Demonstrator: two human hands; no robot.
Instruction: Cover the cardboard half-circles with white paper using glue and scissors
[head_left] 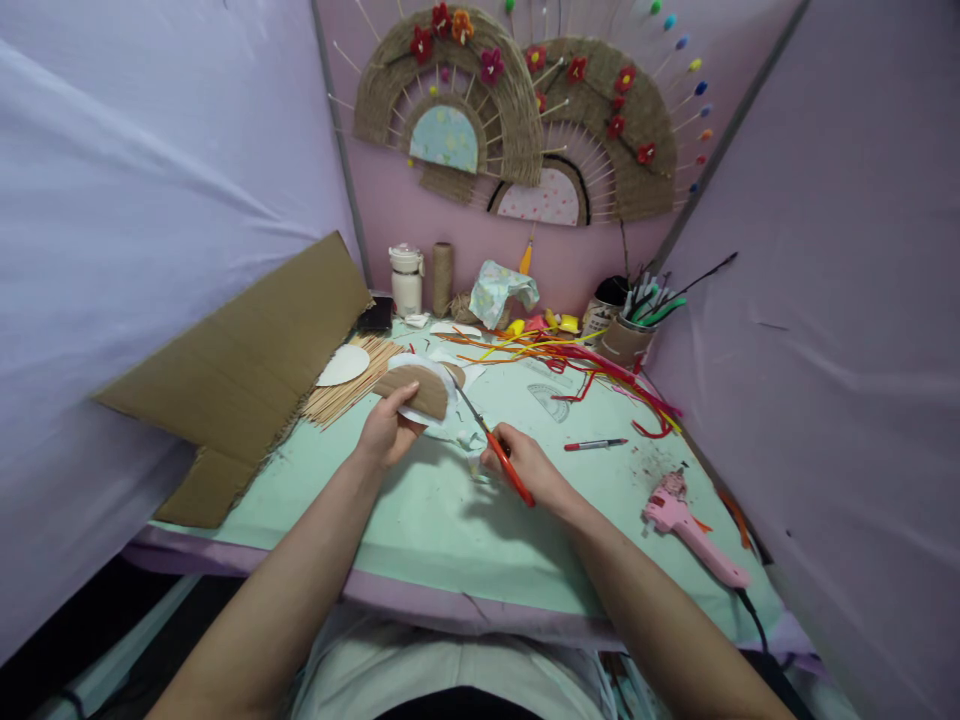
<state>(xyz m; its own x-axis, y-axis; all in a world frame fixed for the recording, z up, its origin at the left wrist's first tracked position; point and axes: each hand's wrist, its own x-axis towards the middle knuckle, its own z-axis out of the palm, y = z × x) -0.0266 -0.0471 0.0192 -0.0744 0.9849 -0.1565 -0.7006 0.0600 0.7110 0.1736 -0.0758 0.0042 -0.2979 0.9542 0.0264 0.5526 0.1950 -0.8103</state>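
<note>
My left hand point(390, 428) pinches a brown cardboard half circle point(421, 388), its thumb on top. White material point(452, 396) sticks out past the curved edge of the cardboard. In my right hand point(523, 460) is a pair of scissors point(504, 462) with red handles. Their blades point up and left, close to the right side of the half circle. Whether the blades touch the white material I cannot tell. Small scraps point(474, 442) lie on the table beneath the hands.
A large cardboard sheet point(247, 350) leans at the left, beside thin wooden sticks point(349, 385). Pipe cleaners point(555, 348) spread across the back right. A pink glue gun point(694, 530) and a pen point(596, 444) lie at right. Decorated half rings point(517, 110) hang on the back wall.
</note>
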